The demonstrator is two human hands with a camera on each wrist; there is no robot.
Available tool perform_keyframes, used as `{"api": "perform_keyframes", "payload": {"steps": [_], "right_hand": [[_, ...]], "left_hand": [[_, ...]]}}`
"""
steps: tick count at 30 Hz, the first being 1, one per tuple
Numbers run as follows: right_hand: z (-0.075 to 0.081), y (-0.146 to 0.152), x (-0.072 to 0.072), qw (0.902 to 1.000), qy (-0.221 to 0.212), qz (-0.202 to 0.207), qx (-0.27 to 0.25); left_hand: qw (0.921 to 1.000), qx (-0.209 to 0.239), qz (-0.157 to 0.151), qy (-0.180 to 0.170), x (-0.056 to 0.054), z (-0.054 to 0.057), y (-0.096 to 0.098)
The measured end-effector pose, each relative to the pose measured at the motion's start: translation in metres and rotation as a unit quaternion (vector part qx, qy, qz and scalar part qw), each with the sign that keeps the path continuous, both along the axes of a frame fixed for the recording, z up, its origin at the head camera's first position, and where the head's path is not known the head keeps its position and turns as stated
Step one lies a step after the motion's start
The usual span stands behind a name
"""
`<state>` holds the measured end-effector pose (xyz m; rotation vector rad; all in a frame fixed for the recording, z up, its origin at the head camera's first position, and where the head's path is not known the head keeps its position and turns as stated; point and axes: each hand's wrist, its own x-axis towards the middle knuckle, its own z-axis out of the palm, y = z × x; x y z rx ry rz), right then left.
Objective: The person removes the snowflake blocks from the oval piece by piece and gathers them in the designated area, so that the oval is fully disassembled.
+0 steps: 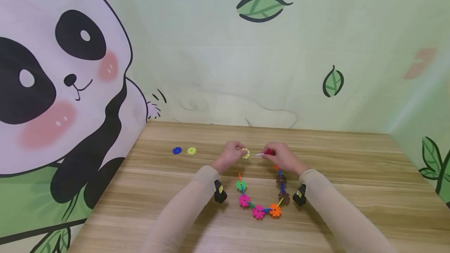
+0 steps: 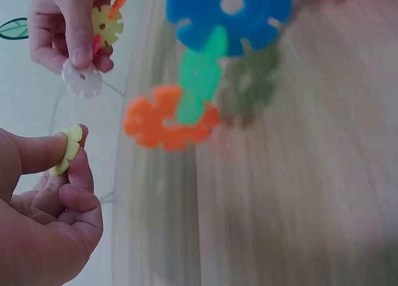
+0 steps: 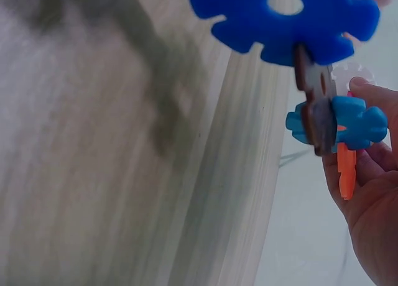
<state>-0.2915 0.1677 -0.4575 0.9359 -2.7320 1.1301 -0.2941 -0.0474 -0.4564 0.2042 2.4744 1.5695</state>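
My left hand (image 1: 229, 156) pinches a yellow notched interlocking disc (image 2: 69, 150) between thumb and fingers. Across a small gap, my right hand (image 1: 283, 158) grips one end of a chain of interlocking discs (image 1: 258, 212). A white disc (image 2: 82, 79) sticks out from its fingertips, the chain's end piece on that side. From the right hand the chain hangs in a U of blue, brown, orange, pink and green discs. Its other end, an orange disc (image 2: 168, 119), points up below the left hand. Part of the chain is hidden by the right hand.
A loose blue disc (image 1: 177, 150) and a loose yellow disc (image 1: 191, 150) lie on the wooden table (image 1: 351, 159) left of the hands. Behind stands a pale green backdrop (image 1: 197, 50) with leaf drawings, and a large panda picture (image 1: 116, 89) fills the left side.
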Motion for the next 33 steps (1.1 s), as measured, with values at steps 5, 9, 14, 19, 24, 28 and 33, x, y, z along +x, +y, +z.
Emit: {"api": "perform_keyframes", "payload": {"steps": [5, 9, 14, 19, 24, 28, 33], "right_hand": [[0.001, 0.001, 0.002, 0.9999, -0.004, -0.005, 0.008], [0.001, 0.003, 0.002, 0.9998, -0.008, -0.01, 0.016], [-0.001, 0.005, 0.002, 0.9997, -0.007, -0.009, 0.023], [-0.001, 0.006, 0.002, 0.9996, -0.01, -0.011, 0.022], [0.001, 0.006, 0.003, 0.9995, -0.015, -0.014, 0.023], [0.002, 0.005, 0.004, 0.9995, -0.016, -0.015, 0.024], [0.003, 0.004, 0.005, 0.9994, -0.014, -0.016, 0.029]], "left_hand": [[0.9997, -0.003, 0.015, 0.018, -0.001, -0.005, -0.012], [0.9992, 0.008, 0.027, 0.027, -0.001, -0.006, -0.023], [0.9986, 0.025, 0.036, 0.03, -0.003, -0.009, -0.036], [0.9985, 0.01, 0.044, 0.03, -0.003, -0.009, -0.048], [0.9987, 0.015, 0.044, 0.023, -0.002, -0.008, -0.06], [0.9987, 0.022, 0.045, 0.009, -0.001, -0.008, -0.068], [0.9985, 0.015, 0.051, 0.011, -0.001, -0.009, -0.077]]}}
